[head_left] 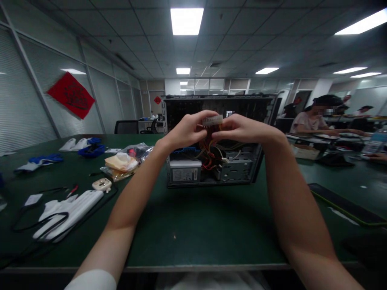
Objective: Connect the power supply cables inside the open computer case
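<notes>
At our green table point(211, 225) in a ceiling-lit office, our left fingers point(203, 117) and right fingers point(225, 133) pinch a pale connector point(213, 120).

Left hand point(193, 128) and right hand point(237, 128) raised together, fingers curled, forearms bare.

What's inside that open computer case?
The case holds a power supply lower left, a metal cage lower right and coloured wires between. Your left hand and right hand hide what's behind them.
</notes>
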Demonstrator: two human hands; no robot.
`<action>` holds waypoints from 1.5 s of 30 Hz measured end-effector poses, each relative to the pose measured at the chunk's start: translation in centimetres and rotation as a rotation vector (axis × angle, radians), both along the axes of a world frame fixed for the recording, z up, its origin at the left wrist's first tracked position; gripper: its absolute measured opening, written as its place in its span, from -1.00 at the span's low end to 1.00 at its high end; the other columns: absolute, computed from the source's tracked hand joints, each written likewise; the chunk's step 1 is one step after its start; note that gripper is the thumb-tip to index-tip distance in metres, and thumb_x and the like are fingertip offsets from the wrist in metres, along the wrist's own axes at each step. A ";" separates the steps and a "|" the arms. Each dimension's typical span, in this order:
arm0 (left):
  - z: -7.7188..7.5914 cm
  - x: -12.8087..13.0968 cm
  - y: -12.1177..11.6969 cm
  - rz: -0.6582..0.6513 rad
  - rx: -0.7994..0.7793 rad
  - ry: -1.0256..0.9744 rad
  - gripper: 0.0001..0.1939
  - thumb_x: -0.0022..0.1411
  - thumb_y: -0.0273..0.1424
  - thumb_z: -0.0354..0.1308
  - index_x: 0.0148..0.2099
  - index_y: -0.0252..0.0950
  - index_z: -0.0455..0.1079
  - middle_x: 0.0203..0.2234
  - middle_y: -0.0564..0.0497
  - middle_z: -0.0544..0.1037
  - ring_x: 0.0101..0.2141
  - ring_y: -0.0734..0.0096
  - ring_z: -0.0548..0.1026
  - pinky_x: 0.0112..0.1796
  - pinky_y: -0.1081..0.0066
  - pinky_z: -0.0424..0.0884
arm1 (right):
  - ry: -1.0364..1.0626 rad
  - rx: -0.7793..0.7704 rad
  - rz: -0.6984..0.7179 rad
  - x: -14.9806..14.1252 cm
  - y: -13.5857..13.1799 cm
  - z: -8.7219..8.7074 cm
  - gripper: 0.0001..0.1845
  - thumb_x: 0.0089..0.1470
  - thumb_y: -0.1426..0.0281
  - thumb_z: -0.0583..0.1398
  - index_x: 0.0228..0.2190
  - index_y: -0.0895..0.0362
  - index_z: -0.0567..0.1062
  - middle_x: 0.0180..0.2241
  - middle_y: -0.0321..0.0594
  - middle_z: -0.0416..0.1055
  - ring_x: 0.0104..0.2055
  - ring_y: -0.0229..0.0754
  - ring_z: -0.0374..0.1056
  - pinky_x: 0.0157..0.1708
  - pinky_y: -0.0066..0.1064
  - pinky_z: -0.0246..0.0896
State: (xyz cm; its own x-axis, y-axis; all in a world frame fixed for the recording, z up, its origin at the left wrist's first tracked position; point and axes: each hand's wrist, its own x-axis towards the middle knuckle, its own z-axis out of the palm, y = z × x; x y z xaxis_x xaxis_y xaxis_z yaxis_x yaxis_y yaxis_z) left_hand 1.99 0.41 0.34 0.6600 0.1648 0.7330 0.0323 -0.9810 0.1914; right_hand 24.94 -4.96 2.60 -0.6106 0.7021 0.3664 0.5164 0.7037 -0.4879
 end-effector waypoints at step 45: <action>0.0 0.0 -0.9 -0.100 -0.188 0.040 -0.52 0.19 -0.53 0.20 0.17 -0.40 0.51 -0.09 -0.11 0.68 -0.14 0.34 0.63 -0.11 0.38 0.56 | -0.065 0.017 -0.032 0.4 -0.9 0.2 -0.66 0.14 0.08 0.35 -0.34 0.09 0.75 -0.35 -0.17 0.68 -0.32 -0.04 0.54 -0.34 -0.30 0.36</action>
